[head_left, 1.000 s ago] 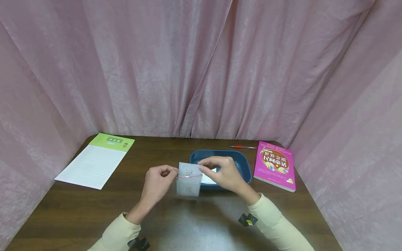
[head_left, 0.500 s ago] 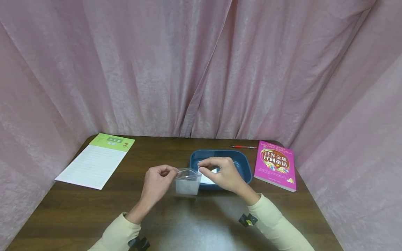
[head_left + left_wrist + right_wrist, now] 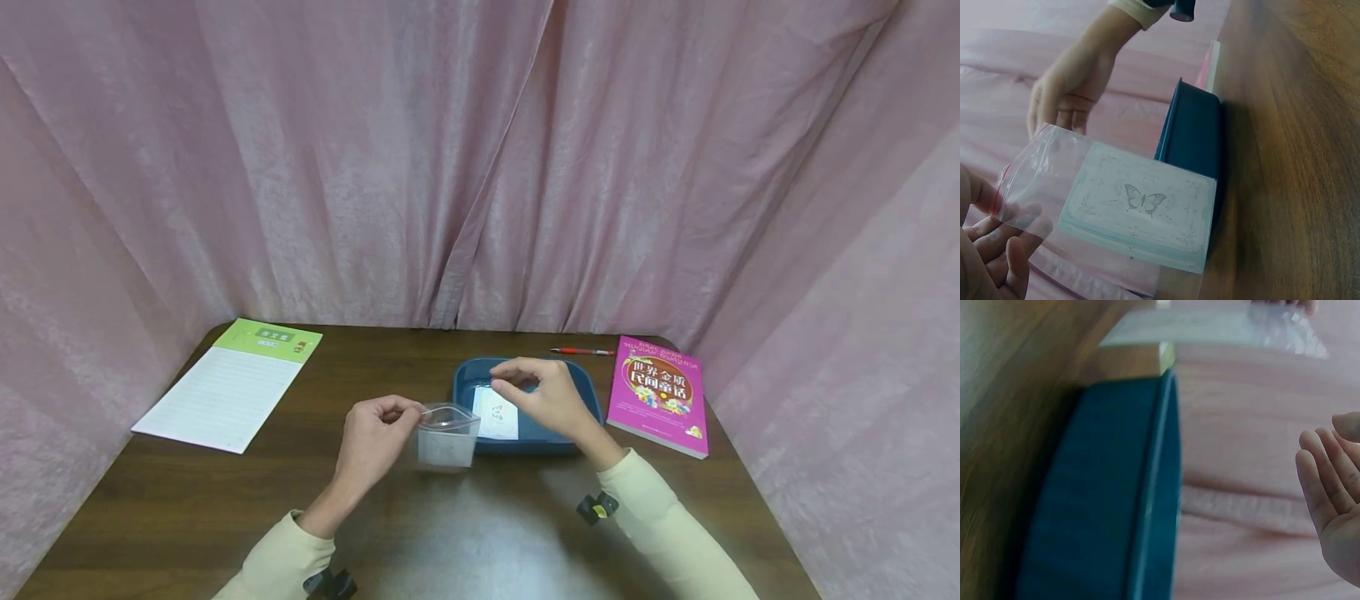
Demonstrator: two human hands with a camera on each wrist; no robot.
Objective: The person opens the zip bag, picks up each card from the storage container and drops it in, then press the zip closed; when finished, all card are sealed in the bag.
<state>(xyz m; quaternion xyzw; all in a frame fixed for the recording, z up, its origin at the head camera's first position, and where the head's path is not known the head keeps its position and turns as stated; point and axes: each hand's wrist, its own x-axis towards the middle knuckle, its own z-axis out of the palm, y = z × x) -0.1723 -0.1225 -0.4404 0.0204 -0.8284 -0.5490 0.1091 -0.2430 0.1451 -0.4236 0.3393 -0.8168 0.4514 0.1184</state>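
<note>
My left hand [image 3: 377, 442] pinches a small clear zip bag [image 3: 448, 419] by its top left corner, the mouth gaping a little. Inside the bag sit pale cards [image 3: 1141, 197], the front one printed with a butterfly. The bag hangs in front of the left part of a dark blue plastic bin [image 3: 528, 447]. In the bin lies a white card [image 3: 497, 415] with a butterfly drawing. Over the bin, apart from the bag, my right hand [image 3: 546, 402] holds nothing; its fingers are loosely bent in the right wrist view.
A writing pad [image 3: 225, 392] with a green header lies at the left of the wooden table [image 3: 450, 542]. Behind the bin is a red pen [image 3: 581, 352]. A pink book [image 3: 656, 396] lies to the right, and pink curtains [image 3: 360, 167] surround the table.
The bag's mouth has opened and its top has lost the right hand's hold. My right hand has moved right and slightly up, uncovering the card in the bin. The left hand has barely moved.
</note>
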